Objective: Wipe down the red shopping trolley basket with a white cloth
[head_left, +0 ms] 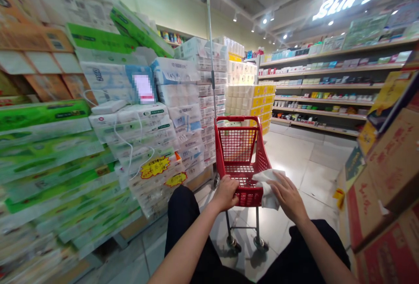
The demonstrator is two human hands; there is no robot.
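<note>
A small red plastic shopping cart (237, 144) stands right in front of me, between my knees. My left hand (226, 191) is closed round the left part of its near rim. At the near right corner, my right hand (288, 194) presses a white cloth (269, 188) against the cart. Part of the cloth lies over the rim and part hangs down outside. Whether it is fabric or paper I cannot tell. The basket has lattice walls, and a grey metal pole (211, 39) rises by its left side.
Tall stacks of packaged tissue (127, 140) line the left, with yellow price tags (155, 167), a white cable and a lit phone (144, 87) on them. Cardboard boxes (382, 175) are piled at right. Stocked shelves (321, 87) stand behind, beyond the tiled floor (307, 162).
</note>
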